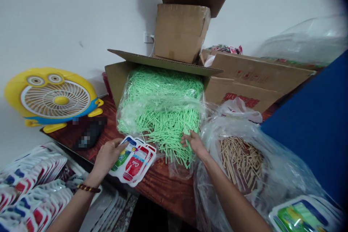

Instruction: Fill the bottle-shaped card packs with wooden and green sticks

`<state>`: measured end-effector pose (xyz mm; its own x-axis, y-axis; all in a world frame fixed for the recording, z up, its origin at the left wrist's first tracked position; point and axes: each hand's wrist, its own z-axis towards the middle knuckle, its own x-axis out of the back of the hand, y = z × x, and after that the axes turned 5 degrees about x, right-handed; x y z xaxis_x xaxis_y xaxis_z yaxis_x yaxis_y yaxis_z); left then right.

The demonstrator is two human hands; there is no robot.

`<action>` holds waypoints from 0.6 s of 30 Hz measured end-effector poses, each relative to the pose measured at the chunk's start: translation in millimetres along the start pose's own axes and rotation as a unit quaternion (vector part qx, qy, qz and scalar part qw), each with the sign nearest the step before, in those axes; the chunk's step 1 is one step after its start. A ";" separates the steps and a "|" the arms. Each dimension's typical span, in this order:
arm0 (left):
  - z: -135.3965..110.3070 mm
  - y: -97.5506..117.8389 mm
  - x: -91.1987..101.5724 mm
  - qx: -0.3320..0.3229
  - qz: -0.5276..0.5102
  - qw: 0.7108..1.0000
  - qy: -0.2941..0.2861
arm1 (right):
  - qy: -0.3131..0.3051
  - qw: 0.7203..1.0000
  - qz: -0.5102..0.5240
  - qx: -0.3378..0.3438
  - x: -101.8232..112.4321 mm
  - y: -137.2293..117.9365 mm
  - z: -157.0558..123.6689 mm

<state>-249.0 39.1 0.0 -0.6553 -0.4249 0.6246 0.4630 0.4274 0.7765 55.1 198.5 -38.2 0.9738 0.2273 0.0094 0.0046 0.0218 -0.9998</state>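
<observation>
My left hand [108, 156] grips a small fanned stack of flat drink pouches [137, 161] at its left edge, thumb on top. They are printed with a red cola cup and a green and yellow drink picture, and lie over the table's front edge. My right hand [194, 143] is at the front of a heap of thin light-green straws [168, 123], its fingers curled around a few of them. The straws spill out of a clear plastic bag inside an open cardboard box [116, 79] lying with its mouth towards me.
A yellow fan [61, 96] with cartoon eyes stands on the left of the wooden table [168, 192]. Rows of pouches [35, 188] fill the lower left. On the right are a plastic bag [274, 159] of brown sticks [240, 159] and more pouches [301, 215]. Cartons [181, 32] are stacked behind.
</observation>
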 end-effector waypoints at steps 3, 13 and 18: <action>-1.6 -0.3 -0.6 -0.028 0.073 0.997 0.003 | 0.014 1.000 0.019 -0.020 1.2 3.9 -4.0; -2.7 -3.8 -4.2 -0.051 0.169 0.984 0.030 | 0.041 0.999 0.023 -0.003 4.2 2.4 -7.5; -2.2 -7.0 -5.5 -0.095 0.154 0.982 0.053 | 0.044 0.998 0.027 0.020 4.5 0.5 -9.6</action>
<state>-247.4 36.6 -8.7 -0.4057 -0.3827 0.8301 0.7395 0.3963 0.5441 61.7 190.1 -38.9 0.9887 0.1422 -0.0479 -0.0557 0.0510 -0.9971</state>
